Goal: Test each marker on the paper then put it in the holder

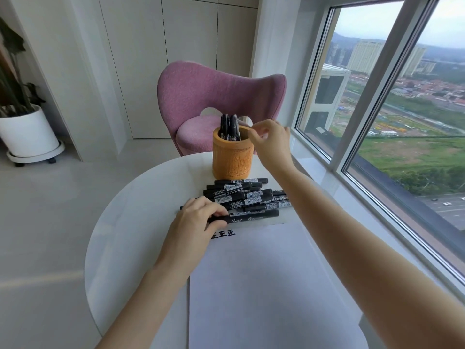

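Head view. Round white table [130, 222] bearing a white paper sheet [264, 285], a pile of black markers [246, 197] and a carved wooden cylindrical holder [232, 159]. Left hand [193, 222] grips the pile's nearest marker [251, 215]; right hand [271, 142], loosely curled and empty, hovers at the holder's rim.

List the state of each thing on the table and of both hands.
holder: upright, capped markers standing inside.
marker pile: lying flat, capped, between holder and paper.
paper: flat, black marks at its far-left corner.
left hand: grips the nearest marker of the pile.
right hand: fingers curled at holder's rim; grip unclear.
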